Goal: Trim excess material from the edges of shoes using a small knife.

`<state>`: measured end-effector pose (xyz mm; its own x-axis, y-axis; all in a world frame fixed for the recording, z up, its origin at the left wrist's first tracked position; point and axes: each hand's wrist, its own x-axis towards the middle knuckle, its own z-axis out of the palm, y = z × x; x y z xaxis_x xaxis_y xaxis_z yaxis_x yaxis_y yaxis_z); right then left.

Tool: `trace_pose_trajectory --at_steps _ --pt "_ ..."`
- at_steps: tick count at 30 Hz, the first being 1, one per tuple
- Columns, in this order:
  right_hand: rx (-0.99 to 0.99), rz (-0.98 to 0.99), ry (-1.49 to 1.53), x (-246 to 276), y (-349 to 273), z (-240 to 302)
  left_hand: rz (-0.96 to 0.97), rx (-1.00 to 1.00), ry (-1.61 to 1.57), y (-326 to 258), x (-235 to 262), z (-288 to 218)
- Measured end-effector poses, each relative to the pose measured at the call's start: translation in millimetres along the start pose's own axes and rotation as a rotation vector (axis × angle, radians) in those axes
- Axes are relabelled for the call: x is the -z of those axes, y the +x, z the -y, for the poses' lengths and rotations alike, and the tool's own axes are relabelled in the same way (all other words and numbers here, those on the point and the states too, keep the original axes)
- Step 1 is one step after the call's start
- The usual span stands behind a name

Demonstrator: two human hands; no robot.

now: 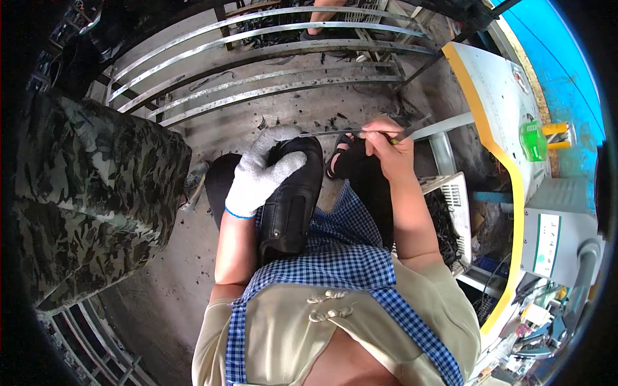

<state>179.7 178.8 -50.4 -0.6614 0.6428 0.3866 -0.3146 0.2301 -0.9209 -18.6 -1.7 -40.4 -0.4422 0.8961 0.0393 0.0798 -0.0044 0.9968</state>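
Note:
A black, shoe-shaped leather-like piece (287,217) lies lengthwise on my lap, its rounded end pointing away from me. My left hand (262,172), in a white knitted glove with a blue cuff edge, grips that far end, thumb on the near side and fingers beyond. Bare, my right hand (388,147) pinches a thin metal tool (344,132) between thumb and fingers. The tool's narrow tip reaches left to the far end of the black piece, beside the gloved fingertips. Whether it touches there I cannot tell. A blue checked apron (322,258) covers my lap.
A metal rail rack (257,55) spans the far side, with another person's leg (317,22) behind it. Camouflage cloth (103,206) drapes something at left. At right stand a white-and-yellow machine (492,96), a green container (533,141) and a white basket (458,212) of black scraps.

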Motion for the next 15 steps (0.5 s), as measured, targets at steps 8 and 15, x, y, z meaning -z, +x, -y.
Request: trace_pose_trajectory --at_steps 8,15 --pt "-0.023 -0.340 -0.083 35 -18 61 0.039 0.001 -0.132 1 -5 2" --pt "0.531 -1.310 -0.912 168 -42 181 0.025 0.021 -0.116 6 -3 6"
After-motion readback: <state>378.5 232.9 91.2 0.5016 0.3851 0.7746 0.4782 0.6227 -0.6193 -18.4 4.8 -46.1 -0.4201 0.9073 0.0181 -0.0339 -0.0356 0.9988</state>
